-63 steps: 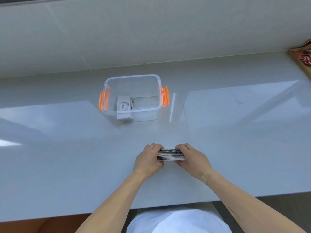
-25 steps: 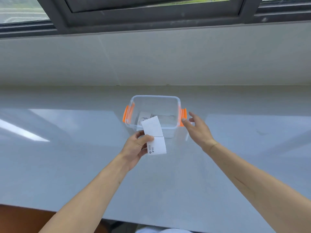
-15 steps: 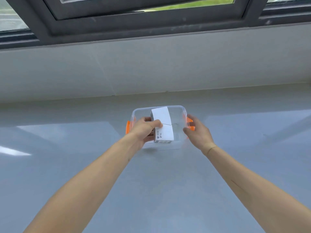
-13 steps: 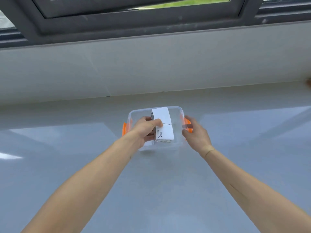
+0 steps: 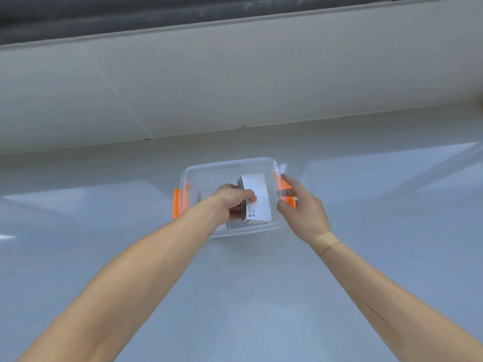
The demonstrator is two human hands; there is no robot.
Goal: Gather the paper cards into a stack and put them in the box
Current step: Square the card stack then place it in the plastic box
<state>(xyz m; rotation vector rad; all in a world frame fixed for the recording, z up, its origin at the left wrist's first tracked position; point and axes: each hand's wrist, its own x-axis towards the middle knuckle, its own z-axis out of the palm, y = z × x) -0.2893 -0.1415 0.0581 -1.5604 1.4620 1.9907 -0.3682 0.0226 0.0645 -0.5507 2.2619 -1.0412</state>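
Note:
A clear plastic box (image 5: 230, 165) with orange side latches stands on the grey counter. My left hand (image 5: 231, 201) reaches into it and grips a stack of white paper cards (image 5: 257, 199), thumb on top, the stack lying low inside the box's right half. My right hand (image 5: 300, 207) rests against the box's right side at the orange latch (image 5: 287, 197), fingers spread around the rim. Other white paper lies on the box floor under my left hand, mostly hidden.
The grey glossy counter (image 5: 261, 296) stretches wide on all sides of the box. A pale wall (image 5: 235, 74) rises right behind the box, with a dark window frame above it.
The stack went from the counter, squared between both hands, up in my left hand and down into the box. My right hand let go and moved to the box's right latch.

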